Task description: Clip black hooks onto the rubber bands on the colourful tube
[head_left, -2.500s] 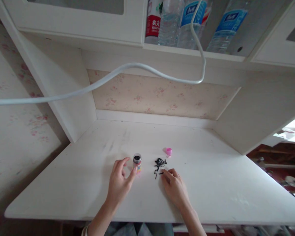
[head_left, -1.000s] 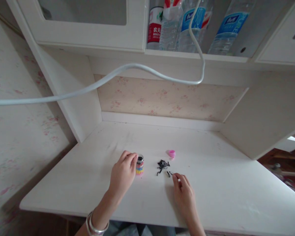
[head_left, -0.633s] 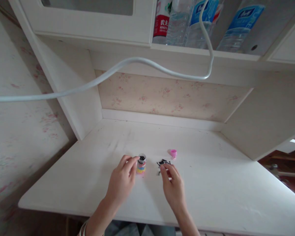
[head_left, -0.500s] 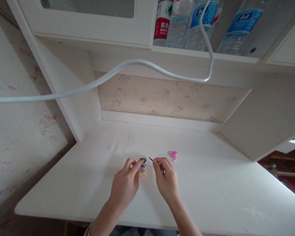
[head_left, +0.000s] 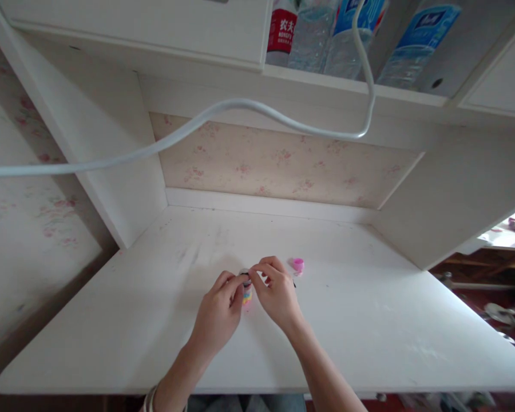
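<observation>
A small clear jar [head_left: 247, 294] with yellow, blue and pink contents stands on the white desk. My left hand [head_left: 220, 309] is closed at its left side, the index finger reaching over the rim. A dark ring-like edge shows at the jar's mouth, mostly under the fingers. My right hand [head_left: 276, 293] is pinched, thumb and index fingertips meeting at the rim beside the left index finger; what lies between them is hidden. A small black tip [head_left: 294, 283] shows just beyond the right hand's knuckles; whether it is held or on the desk, I cannot tell.
A small pink cup-shaped piece [head_left: 298, 265] sits behind my right hand on the white desk [head_left: 369, 320]. A white cable [head_left: 240, 104] crosses the view in front of the shelf. Plastic bottles [head_left: 311, 37] stand in the shelf above.
My right hand has moved left to the jar's rim and its fingertips now meet my left index finger. The thin black stick no longer shows at its fingertips. The view has shifted slightly.
</observation>
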### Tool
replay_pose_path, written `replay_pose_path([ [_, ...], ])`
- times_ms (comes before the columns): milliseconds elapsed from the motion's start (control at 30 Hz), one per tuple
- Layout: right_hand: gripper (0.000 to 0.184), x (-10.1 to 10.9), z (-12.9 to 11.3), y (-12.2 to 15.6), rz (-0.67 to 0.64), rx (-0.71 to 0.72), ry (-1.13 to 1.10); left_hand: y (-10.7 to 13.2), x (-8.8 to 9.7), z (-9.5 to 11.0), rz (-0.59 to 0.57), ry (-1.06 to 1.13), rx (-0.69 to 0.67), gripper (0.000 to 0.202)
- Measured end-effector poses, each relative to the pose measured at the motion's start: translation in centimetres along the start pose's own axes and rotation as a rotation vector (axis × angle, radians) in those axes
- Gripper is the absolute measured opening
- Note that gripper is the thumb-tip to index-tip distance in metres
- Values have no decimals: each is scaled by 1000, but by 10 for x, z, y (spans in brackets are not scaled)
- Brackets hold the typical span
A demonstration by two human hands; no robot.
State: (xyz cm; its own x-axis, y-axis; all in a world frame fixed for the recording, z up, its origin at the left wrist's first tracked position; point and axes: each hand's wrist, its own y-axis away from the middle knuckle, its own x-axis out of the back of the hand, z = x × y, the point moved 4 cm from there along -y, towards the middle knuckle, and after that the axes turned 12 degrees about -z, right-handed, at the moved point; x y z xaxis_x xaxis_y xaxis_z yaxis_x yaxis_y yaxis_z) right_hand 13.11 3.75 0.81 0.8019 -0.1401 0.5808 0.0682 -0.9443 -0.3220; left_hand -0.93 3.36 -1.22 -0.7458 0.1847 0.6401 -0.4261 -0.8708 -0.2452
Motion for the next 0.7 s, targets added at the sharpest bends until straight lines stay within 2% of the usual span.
replay_pose_path([
  [133, 16, 1, 4, -7, -58, -56, -125, -3, 0, 4, -3, 7, -3, 23],
  [333, 14, -2, 18, -10, -81, -212, -296, 1, -1, 3, 42, -151, -72, 25],
  [500, 16, -1, 21, 1, -50, -195, -379, 4, 3, -5, 57, -185, -128, 25],
  [600, 24, 9, 36, 16, 17, -196, -309, 3, 7, -6, 26, -188, -169, 25],
  [700, 27, 24, 63, 39, 77, -221, -64, 1, 9, -4, -16, -208, -212, 24],
])
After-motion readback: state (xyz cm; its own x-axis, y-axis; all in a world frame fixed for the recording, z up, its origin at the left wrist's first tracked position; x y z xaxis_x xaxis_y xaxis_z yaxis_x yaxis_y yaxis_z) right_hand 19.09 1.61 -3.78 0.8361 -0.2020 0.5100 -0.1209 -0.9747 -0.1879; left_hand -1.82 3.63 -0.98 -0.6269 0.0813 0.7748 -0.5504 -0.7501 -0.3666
